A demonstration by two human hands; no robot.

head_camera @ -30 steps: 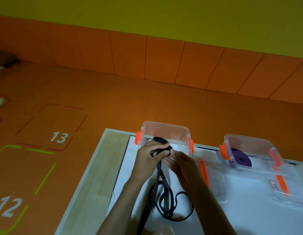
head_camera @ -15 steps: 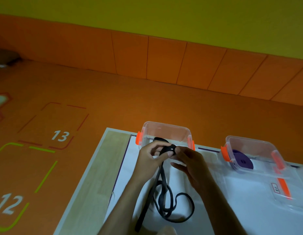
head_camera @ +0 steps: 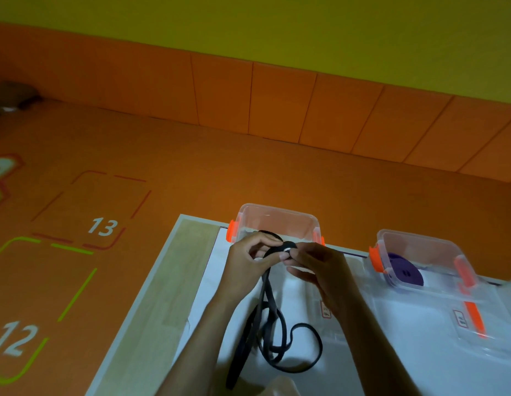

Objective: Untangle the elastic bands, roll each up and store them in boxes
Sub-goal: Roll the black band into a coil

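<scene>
The fingers (head_camera: 264,241) of the left hand (head_camera: 245,267) curl round a small black roll (head_camera: 288,246), thumb under it. The right hand (head_camera: 322,272) pinches the same roll from the other side, so both hands grip it fingertip to fingertip. A second ago the right hand sat lower, beside the roll. It has since come up to meet the left, and the roll now shows between the tips where the left fingers covered it. That looks like one more turn being wound on. From the fingers the band (head_camera: 267,295) hangs down in several strands to loose loops (head_camera: 305,364) on the desk (head_camera: 174,295), toward the person. These loops lie much as they did, so most of the length probably remains to be wound. Just beyond the fingers stands an open clear box (head_camera: 277,218), which appears empty and is the likely home for this roll. Well off to the right of the fingers, a second box (head_camera: 420,244) already holds a purple roll (head_camera: 404,271), so one band seems stored.
</scene>
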